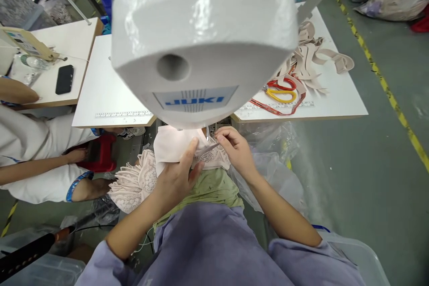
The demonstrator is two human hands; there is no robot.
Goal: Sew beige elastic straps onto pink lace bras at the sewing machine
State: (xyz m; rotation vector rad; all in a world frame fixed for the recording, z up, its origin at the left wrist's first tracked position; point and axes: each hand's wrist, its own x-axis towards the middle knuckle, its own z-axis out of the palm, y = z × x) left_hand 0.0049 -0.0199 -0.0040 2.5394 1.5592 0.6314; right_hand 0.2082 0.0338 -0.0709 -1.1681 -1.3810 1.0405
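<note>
Under the head of a white sewing machine (204, 18) lies a pale pink bra piece (172, 143) with a smooth cup and a lace part. My left hand (179, 178) grips its near edge, index finger on top and other fingers hidden by the fabric. To the right, my right hand (236, 147) is closed in a pinch on a narrow strip (211, 147) running over the lace, close to the metal presser parts. The machine head hides part of the stitching area. A bundle of similar lace pieces (134, 181) hangs left of my left hand.
On the right table (342, 94) lie beige straps (310, 53), red and yellow-handled scissors (281, 91) and a red patterned tape. A ruler scale marks the left table (100, 85). A co-worker's arm (40, 167) is at far left, near a phone (65, 79).
</note>
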